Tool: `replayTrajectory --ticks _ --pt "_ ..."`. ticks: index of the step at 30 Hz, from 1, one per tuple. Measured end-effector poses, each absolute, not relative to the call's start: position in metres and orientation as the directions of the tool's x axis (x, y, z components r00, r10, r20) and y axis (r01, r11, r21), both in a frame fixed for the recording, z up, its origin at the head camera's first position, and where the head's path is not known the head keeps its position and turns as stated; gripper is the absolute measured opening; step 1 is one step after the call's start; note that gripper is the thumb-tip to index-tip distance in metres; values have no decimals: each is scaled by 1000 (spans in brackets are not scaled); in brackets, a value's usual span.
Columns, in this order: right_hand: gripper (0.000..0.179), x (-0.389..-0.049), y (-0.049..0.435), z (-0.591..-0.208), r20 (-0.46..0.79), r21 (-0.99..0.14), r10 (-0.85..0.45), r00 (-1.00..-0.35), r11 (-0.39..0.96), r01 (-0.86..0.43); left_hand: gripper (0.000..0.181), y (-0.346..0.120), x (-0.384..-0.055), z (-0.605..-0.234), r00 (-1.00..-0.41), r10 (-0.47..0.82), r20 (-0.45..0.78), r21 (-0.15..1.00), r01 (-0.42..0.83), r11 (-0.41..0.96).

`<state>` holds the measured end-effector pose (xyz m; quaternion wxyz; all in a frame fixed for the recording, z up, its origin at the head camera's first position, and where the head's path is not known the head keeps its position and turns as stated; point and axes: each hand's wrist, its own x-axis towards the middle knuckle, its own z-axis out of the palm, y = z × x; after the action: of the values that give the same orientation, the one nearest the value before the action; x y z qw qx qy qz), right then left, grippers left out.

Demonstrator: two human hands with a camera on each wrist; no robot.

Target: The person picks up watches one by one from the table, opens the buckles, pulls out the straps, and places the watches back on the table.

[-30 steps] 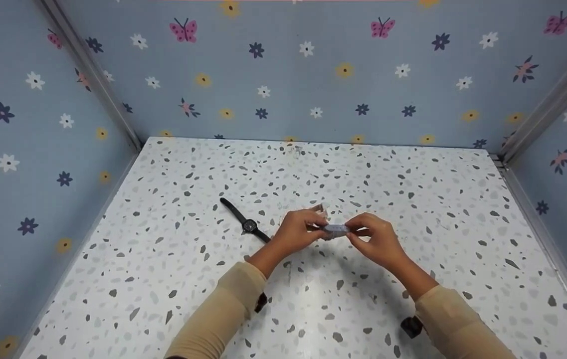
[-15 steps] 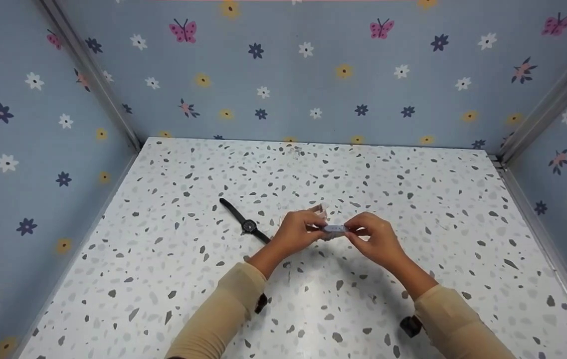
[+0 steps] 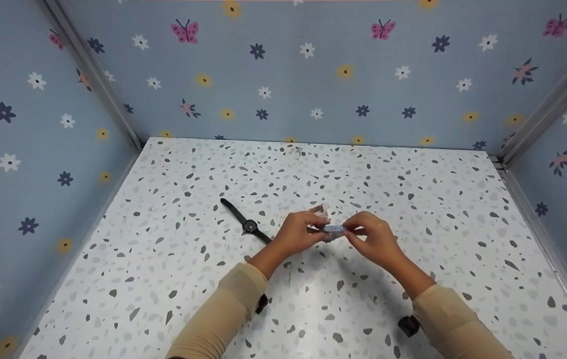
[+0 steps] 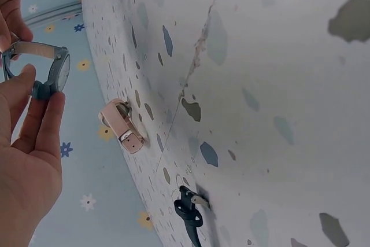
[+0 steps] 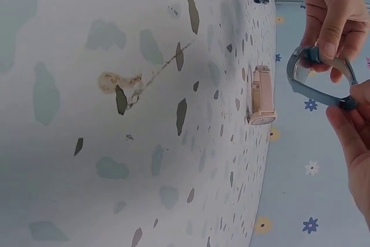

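Above the table, both hands hold a blue-grey wristwatch (image 3: 334, 228) whose strap makes a loop. My left hand (image 3: 299, 232) grips it at the case, thumb on one side and fingers on the other, as the left wrist view shows. With thumb and fingertips my right hand (image 3: 374, 238) pinches the strap at the buckle end; the strap (image 5: 321, 93) appears joined there in the right wrist view. Just beyond the hands a pink wristwatch (image 5: 263, 93) stands on the table with its strap looped, mostly hidden by my left hand in the head view.
A black wristwatch (image 3: 249, 226) lies stretched out on the white speckled table (image 3: 163, 279), left of my left hand. Blue panels (image 3: 283, 70) with flowers and butterflies enclose the back and sides. A small black object (image 3: 409, 325) shows beside the right sleeve.
Both hands stay nearly in place on the blue-grey wristwatch; my right hand has shifted very slightly left. The black wristwatch has not moved.
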<state>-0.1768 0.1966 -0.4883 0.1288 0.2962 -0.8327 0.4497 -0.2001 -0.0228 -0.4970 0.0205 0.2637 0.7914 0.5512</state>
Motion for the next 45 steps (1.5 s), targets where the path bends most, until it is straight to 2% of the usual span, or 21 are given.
replayTrajectory --ticks 7,17,28,35,45 --pt "17 -177 199 -488 460 -683 -378 -803 427 -592 16 -22 -202 -495 -865 441 241 884 383 269" --pt "14 -177 202 -486 434 -737 -332 -838 404 -542 18 -22 -202 -494 -863 428 269 868 410 280" --pt "15 -179 205 -483 387 -758 -305 -870 432 -488 18 -21 -203 -491 -879 412 241 893 367 261" --pt "13 -161 195 -450 366 -798 -272 -890 401 -450 18 -21 -203 -490 -873 412 261 892 382 243" --pt "13 -161 196 -449 385 -799 -269 -883 381 -465 19 -20 -203 -488 -884 395 250 906 358 227"
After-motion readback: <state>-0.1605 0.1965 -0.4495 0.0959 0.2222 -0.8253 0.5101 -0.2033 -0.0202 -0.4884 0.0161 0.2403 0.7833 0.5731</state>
